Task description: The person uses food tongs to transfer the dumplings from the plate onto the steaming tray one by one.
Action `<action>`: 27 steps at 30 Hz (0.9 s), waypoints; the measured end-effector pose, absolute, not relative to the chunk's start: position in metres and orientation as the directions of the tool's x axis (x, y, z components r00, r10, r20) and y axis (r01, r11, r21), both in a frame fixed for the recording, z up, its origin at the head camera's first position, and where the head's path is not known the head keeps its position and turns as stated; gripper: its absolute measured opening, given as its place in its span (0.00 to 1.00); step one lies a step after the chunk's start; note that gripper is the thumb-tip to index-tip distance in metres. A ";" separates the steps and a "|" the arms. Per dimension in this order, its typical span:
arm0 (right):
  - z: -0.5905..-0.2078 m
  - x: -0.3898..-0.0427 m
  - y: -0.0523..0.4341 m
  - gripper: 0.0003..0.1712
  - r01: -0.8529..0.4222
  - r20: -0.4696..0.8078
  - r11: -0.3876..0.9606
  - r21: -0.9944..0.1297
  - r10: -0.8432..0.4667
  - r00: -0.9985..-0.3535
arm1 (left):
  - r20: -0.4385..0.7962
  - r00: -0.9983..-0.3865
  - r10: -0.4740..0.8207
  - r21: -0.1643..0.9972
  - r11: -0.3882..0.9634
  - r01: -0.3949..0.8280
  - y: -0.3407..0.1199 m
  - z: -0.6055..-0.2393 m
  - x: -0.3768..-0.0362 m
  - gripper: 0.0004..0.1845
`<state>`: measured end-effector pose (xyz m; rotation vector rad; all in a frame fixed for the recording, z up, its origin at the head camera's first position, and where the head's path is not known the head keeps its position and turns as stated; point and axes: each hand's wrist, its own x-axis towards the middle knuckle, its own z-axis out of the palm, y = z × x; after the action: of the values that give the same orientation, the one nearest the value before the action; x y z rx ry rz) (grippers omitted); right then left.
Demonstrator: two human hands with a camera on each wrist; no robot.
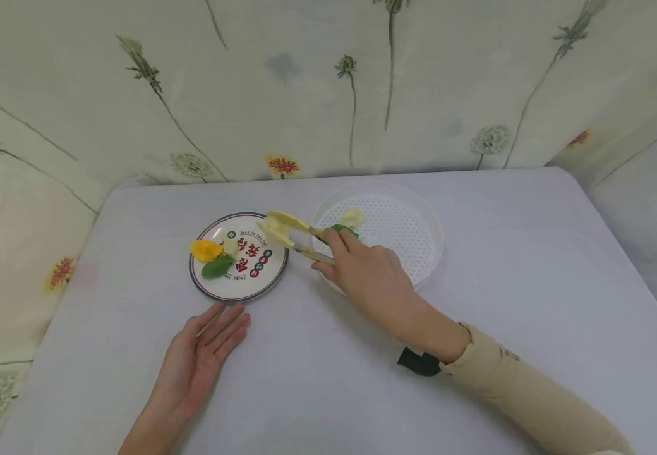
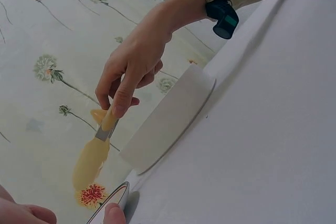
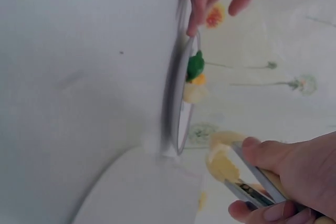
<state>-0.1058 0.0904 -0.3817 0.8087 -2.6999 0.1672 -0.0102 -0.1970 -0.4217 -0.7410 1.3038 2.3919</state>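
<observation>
My right hand (image 1: 371, 278) grips yellow-tipped tongs (image 1: 300, 251), their tips hanging over the gap between the plate and the basket. Whether something pale sits between those tips I cannot tell. On the white plate (image 1: 271, 278) with red lettering lie a yellow piece (image 1: 206, 250), a green piece (image 1: 217, 266) and a pale piece (image 1: 229, 246), shaped like small toy vegetables. Palm up, my left hand (image 1: 194, 360) has loosely extended fingers at the plate's near rim. In the right wrist view one finger (image 3: 193, 22) appears to touch that rim.
Behind my right hand stands a round white perforated basket (image 1: 433, 243), holding a pale piece (image 1: 352, 217) and a green piece (image 1: 344, 230), partly hidden. A white cloth (image 1: 505, 265) covers the table. Floral curtain fabric (image 1: 317, 95) hangs along the back edge.
</observation>
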 end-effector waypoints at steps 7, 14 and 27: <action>-0.374 -0.107 0.100 0.30 -0.537 0.329 0.843 -0.024 -0.501 -0.801 | -0.579 -0.815 0.031 0.678 -0.537 -0.502 -0.198 -0.421 -0.010 0.32; -0.367 -0.103 0.119 0.30 -0.521 0.338 0.853 -0.032 -0.481 -0.809 | -0.572 -0.819 0.037 0.681 -0.536 -0.500 -0.197 -0.421 -0.010 0.32; -0.367 -0.104 0.159 0.28 -0.468 0.371 0.883 -0.023 -0.427 -0.825 | -0.574 -0.818 0.033 0.679 -0.540 -0.498 -0.197 -0.422 -0.010 0.32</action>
<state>-0.1044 0.1592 -0.3665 0.6633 -2.6937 0.1591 -0.0105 -0.1972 -0.4223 -0.7344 1.2953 2.3991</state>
